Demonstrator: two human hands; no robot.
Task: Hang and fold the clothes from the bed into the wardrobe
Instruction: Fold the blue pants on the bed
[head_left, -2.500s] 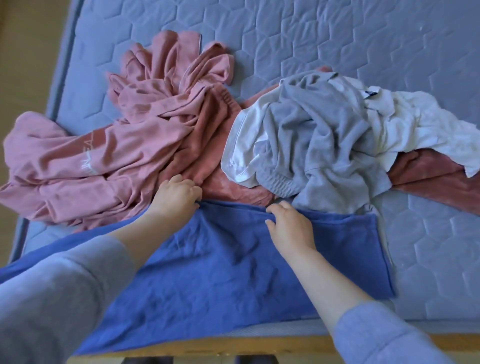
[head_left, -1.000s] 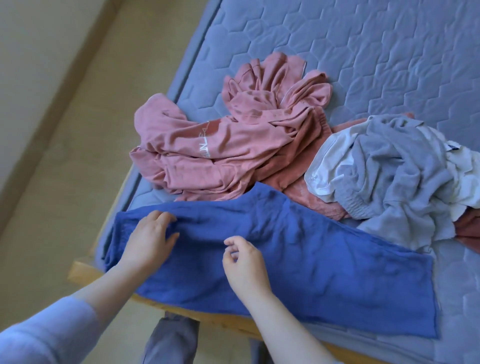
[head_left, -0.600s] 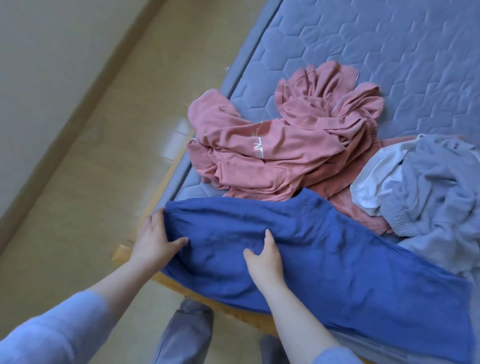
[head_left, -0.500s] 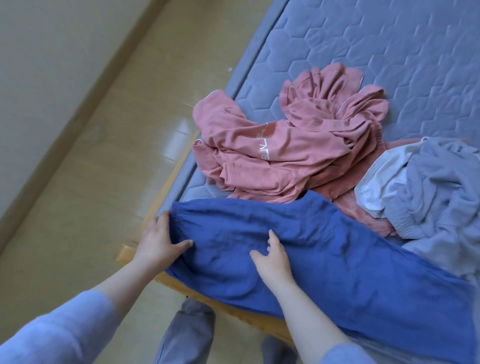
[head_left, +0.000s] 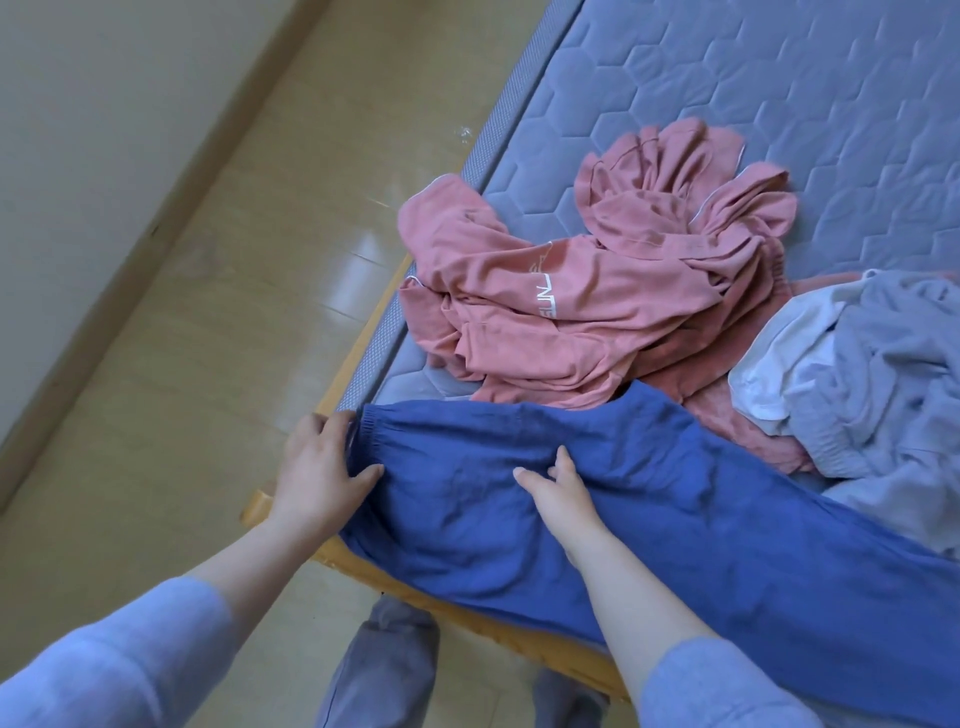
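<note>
A blue crinkled garment (head_left: 675, 519), long and with a gathered elastic end, lies spread across the near corner of a grey-blue mattress quilted in hexagons (head_left: 779, 78). Its near edge hangs over the pale wooden bed frame (head_left: 260, 503).

The left hand (head_left: 317, 467) is at the garment's gathered end. Its fingers curl round the elastic edge and its thumb is laid on top of the cloth, so it has a narrow grip on that end. The right hand (head_left: 561, 488) rests on the garment's middle, a little way along from the left. Its thumb is spread to the side and its fingers are bent, with the tips sunk in a raised ridge of cloth. Whether they pinch that ridge or only press on it, I cannot tell. Both forearms are bare, and light blue sleeves (head_left: 119, 665) are pushed up behind them.

Just beyond the garment, and touching its far edge, is a crumpled pink sweatshirt with white lettering (head_left: 571, 312). A rumpled heap of pale grey and white clothes (head_left: 872, 374) lies on the far side too, further toward the right hand's side, and it overlaps the garment's far edge.

Off the gathered end are the glossy wooden floor (head_left: 208, 312) and a pale wall (head_left: 78, 104). Below the near edge stand the person's grey trouser legs (head_left: 384, 670).
</note>
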